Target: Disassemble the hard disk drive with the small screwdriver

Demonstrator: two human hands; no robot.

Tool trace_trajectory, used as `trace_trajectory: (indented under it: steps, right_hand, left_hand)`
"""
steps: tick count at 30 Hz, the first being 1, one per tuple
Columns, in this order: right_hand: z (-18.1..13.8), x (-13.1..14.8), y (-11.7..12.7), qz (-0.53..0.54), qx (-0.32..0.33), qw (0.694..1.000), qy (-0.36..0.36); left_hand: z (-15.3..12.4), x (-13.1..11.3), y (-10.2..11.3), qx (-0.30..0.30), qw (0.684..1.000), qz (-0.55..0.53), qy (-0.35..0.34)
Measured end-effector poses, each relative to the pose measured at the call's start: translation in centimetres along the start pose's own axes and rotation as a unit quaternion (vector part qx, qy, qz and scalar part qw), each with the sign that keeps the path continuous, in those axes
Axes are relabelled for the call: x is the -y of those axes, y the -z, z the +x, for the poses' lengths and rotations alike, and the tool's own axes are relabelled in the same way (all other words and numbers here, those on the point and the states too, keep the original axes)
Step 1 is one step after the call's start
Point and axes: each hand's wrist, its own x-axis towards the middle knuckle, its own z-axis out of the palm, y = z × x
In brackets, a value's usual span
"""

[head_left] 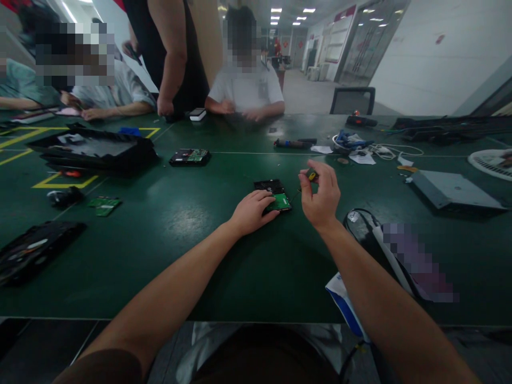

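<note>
A small black hard drive (270,186) with a green circuit board (282,202) lies on the green table (192,250) in front of me. My left hand (252,210) rests on its near left edge, fingers curled over it. My right hand (320,194) hovers just right of the drive, fingers pinched around a small screwdriver (311,175) with a yellow and black handle, its tip pointing down toward the drive.
Another hard drive (189,157) lies further back left. Black trays (94,149) and loose green boards (104,205) sit at left, a grey box (452,191) and cables (360,145) at right. Other people sit and stand along the far edge.
</note>
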Motion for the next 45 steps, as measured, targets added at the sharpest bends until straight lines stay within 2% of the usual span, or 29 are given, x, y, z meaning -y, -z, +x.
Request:
trace_trajectory:
  steps: [13, 27, 34, 38, 45]
  right_hand:
    - [0.1, 0.05, 0.04, -0.011, 0.024, 1.0, 0.008]
    - [-0.09, 0.34, 0.08, 0.039, 0.067, 0.997, 0.029]
    - [-0.16, 0.06, -0.2, 0.046, 0.067, 0.996, -0.035]
    - [-0.02, 0.03, -0.09, -0.001, 0.038, 0.999, -0.033]
    - [-0.26, -0.42, -0.5, 0.021, 0.071, 0.997, -0.017]
  left_hand:
    - [0.0, -0.06, 0.0, -0.007, 1.0, 0.004, -0.002]
    - [-0.01, 0.11, -0.16, -0.007, 1.0, -0.003, -0.001]
    - [-0.05, 0.2, -0.27, -0.008, 1.0, 0.001, -0.001]
    - [-0.07, 0.25, -0.33, -0.008, 1.0, 0.002, -0.003]
    - [-0.04, 0.23, -0.3, -0.011, 1.0, 0.002, -0.002]
